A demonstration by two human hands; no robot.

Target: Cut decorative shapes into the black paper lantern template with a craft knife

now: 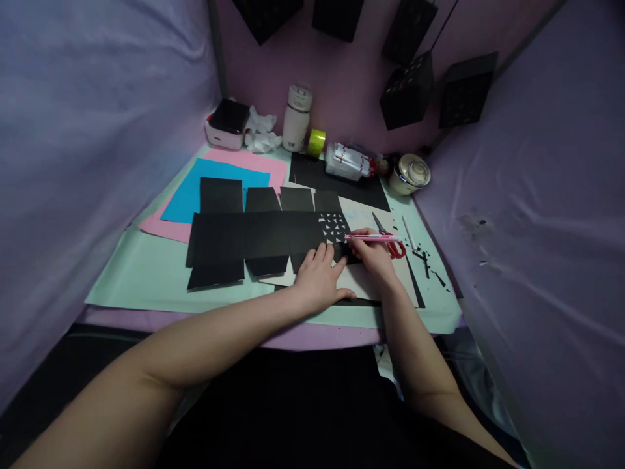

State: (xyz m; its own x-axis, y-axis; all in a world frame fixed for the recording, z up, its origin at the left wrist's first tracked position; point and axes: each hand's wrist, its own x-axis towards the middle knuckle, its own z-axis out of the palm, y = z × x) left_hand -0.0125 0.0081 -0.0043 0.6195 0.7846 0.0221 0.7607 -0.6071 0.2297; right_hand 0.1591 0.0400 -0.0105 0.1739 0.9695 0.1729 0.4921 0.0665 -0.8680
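Note:
A flat black paper box blank with flaps along both long sides lies across the table. Small triangular holes are cut through its right-hand panel. My left hand lies flat on the blank's lower right part, fingers spread, pressing just below the holes. Close beside it, my right hand is closed around a slim pink pen-shaped tool. That tool lies nearly level, one end toward the cut panel; its working tip is too small to make out. Red-handled scissors rest just right of my right hand.
Black scraps and a white stick lie at the right. Blue paper and pink paper are at the left. A white bottle, yellow tape and a lidded pot stand behind. Black boxes hang above.

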